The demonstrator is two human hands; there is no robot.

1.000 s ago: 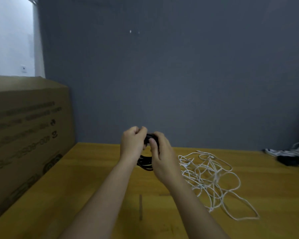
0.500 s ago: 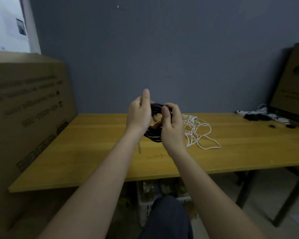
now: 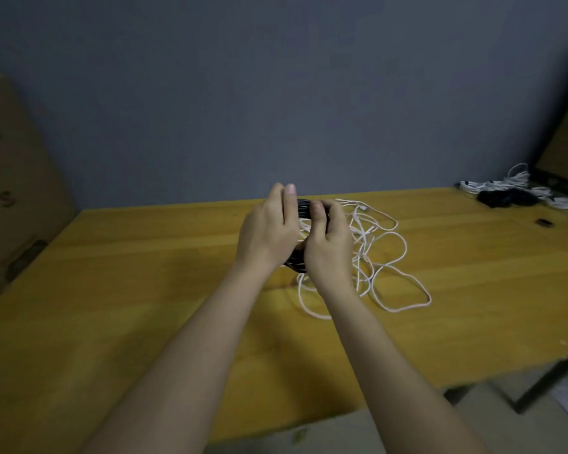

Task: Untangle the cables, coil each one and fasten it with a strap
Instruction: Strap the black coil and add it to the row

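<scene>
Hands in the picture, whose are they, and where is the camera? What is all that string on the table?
The camera sits on a person's head and looks down, so you see their own two arms. The left hand and right hand together hold a coiled black cable above a wooden table. The white string is a tangled white cable lying loose on the table behind the hands. At the far right lies a pile of more cables, white and black. A cardboard box stands on the left. The person is tidying the cables.

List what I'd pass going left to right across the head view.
cardboard box → left hand → black cable coil → right hand → loose white cable → pile of cables at far right
</scene>
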